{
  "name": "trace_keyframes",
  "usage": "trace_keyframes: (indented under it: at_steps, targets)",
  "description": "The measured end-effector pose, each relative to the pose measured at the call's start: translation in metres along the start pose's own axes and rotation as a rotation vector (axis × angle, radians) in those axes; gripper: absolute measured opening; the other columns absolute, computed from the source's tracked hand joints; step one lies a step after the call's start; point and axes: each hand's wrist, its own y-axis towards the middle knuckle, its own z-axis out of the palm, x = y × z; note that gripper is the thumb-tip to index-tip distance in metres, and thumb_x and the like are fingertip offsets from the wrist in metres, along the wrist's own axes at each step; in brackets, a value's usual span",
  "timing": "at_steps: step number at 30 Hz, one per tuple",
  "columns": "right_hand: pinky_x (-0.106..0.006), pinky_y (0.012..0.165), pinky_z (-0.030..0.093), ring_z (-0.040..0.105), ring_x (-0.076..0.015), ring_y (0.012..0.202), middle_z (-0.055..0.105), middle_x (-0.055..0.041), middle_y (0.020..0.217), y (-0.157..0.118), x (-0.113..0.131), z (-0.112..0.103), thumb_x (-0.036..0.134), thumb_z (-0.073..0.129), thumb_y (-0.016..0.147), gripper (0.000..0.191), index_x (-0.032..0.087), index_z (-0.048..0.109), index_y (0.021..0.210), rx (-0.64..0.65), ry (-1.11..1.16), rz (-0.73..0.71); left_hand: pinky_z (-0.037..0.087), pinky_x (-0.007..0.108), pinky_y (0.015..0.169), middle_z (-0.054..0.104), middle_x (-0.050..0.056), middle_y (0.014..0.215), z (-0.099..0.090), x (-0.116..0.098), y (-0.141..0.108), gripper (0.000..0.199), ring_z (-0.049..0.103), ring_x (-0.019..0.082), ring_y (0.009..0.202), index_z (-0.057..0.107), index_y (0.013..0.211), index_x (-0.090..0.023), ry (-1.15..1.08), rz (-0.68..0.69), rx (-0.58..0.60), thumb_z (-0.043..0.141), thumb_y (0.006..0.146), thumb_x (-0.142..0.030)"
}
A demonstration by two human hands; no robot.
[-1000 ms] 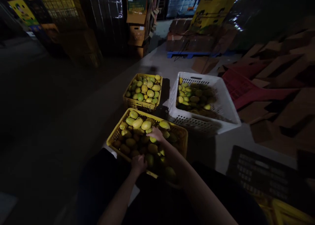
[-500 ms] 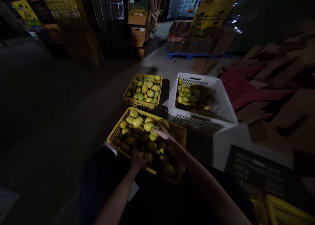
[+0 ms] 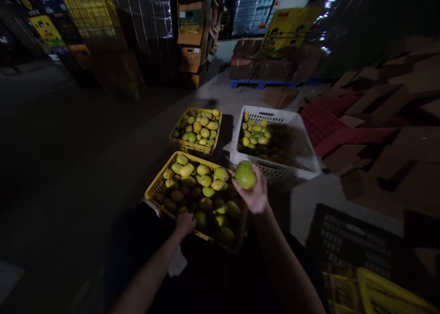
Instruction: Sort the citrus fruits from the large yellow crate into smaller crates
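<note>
A greenish-yellow lemon (image 3: 245, 175) rests in the curled fingers of my right hand (image 3: 256, 197), held up over the right end of the near yellow crate (image 3: 151, 190). Several yellow and green lemons (image 3: 205, 181) fill that crate, those on its near side lying in shadow. At the crate's near edge, my left hand (image 3: 185, 223) is closed over the rim; its fingertips are partly hidden. Just right of the held fruit stands a white crate (image 3: 311, 153) with more lemons (image 3: 256, 133) on its left side.
Behind the near crate sits a second yellow crate (image 3: 178, 144) full of lemons. To the right lie a red crate (image 3: 330, 126), flattened cardboard boxes (image 3: 388, 167) and a black crate (image 3: 347, 240). Stacked cartons (image 3: 190, 30) and a blue pallet (image 3: 257, 83) are farther back.
My right hand has lifted a lemon out of the near crate and moved right and up with it. My left hand has stayed at the crate's rim. The view has shifted slightly.
</note>
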Motion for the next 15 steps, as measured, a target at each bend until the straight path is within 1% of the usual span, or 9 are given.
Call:
trace_keyframes:
  at_steps: [2, 4, 5, 7, 9, 11, 13, 15]
  targets:
    - [-0.028, 0.05, 0.056, 0.067, -0.018, 0.062, 0.076, -0.0029, 0.077, 0.0, -0.003, 0.0, 0.038, 0.078, 0.071, 0.022, 0.024, 0.068, 0.084, -0.009, 0.047, 0.089, 0.046, 0.036, 0.1, 0.077, 0.012, 0.115, -0.005, 0.001, 0.002, 0.029, 0.069, 0.025, 0.114, 0.076, 0.107, -0.018, 0.003, 0.013, -0.002, 0.051, 0.095, -0.027]
    - [-0.027, 0.047, 0.055, 0.067, -0.0178, 0.061, 0.075, -0.003, 0.076, 0.0, -0.002, 0.004, 0.036, 0.076, 0.072, 0.02, 0.023, 0.067, 0.085, 0.002, 0.091, 0.167, 0.043, 0.036, 0.106, 0.076, 0.01, 0.116, -0.021, 0.002, 0.012, 0.026, 0.066, 0.025, 0.118, 0.075, 0.108, -0.019, -0.003, 0.011, -0.03, 0.056, 0.092, -0.026]
    - [-0.026, 0.047, 0.055, 0.067, -0.018, 0.063, 0.076, -0.0031, 0.078, -0.001, 0.0, 0.006, 0.035, 0.075, 0.073, 0.02, 0.023, 0.067, 0.086, 0.004, 0.11, 0.185, 0.042, 0.036, 0.108, 0.075, 0.011, 0.12, -0.033, 0.002, 0.02, 0.027, 0.065, 0.025, 0.12, 0.073, 0.112, -0.019, -0.01, -0.002, -0.058, 0.057, 0.091, -0.024]
    - [-0.026, 0.048, 0.056, 0.069, -0.0185, 0.064, 0.077, -0.0041, 0.08, -0.003, 0.004, 0.009, 0.035, 0.077, 0.073, 0.023, 0.022, 0.067, 0.089, 0.003, 0.122, 0.194, 0.042, 0.037, 0.108, 0.068, 0.014, 0.133, -0.063, 0.003, 0.042, 0.035, 0.061, 0.026, 0.125, 0.066, 0.125, -0.016, -0.034, -0.048, -0.141, 0.052, 0.094, -0.023]
    - [-0.027, 0.05, 0.057, 0.07, -0.0189, 0.063, 0.077, -0.0049, 0.081, -0.006, 0.007, 0.009, 0.034, 0.079, 0.071, 0.027, 0.021, 0.068, 0.092, -0.005, 0.11, 0.209, 0.043, 0.04, 0.107, 0.054, 0.019, 0.149, -0.095, 0.003, 0.065, 0.044, 0.053, 0.03, 0.135, 0.056, 0.139, -0.013, -0.071, -0.103, -0.244, 0.048, 0.097, -0.024]
    - [-0.029, 0.05, 0.058, 0.071, -0.0199, 0.063, 0.077, -0.0042, 0.08, -0.009, 0.008, 0.007, 0.036, 0.082, 0.069, 0.032, 0.021, 0.068, 0.094, -0.001, 0.066, 0.225, 0.044, 0.043, 0.106, 0.044, 0.02, 0.157, -0.123, 0.001, 0.086, 0.05, 0.045, 0.033, 0.142, 0.049, 0.144, -0.016, -0.119, -0.136, -0.317, 0.052, 0.096, -0.028]
    - [-0.03, 0.049, 0.058, 0.072, -0.0221, 0.065, 0.076, -0.0028, 0.078, -0.011, 0.008, 0.005, 0.04, 0.086, 0.066, 0.037, 0.023, 0.068, 0.092, 0.027, 0.022, 0.233, 0.045, 0.043, 0.105, 0.044, 0.018, 0.157, -0.141, -0.004, 0.102, 0.054, 0.043, 0.035, 0.143, 0.049, 0.143, -0.02, -0.182, -0.154, -0.347, 0.061, 0.091, -0.028]
    - [-0.03, 0.048, 0.057, 0.074, -0.0234, 0.069, 0.073, -0.0007, 0.075, -0.012, 0.009, 0.005, 0.042, 0.089, 0.063, 0.04, 0.024, 0.066, 0.091, 0.049, 0.006, 0.208, 0.045, 0.043, 0.104, 0.048, 0.017, 0.154, -0.149, -0.009, 0.112, 0.057, 0.044, 0.036, 0.142, 0.051, 0.138, -0.022, -0.265, -0.169, -0.353, 0.07, 0.084, -0.024]
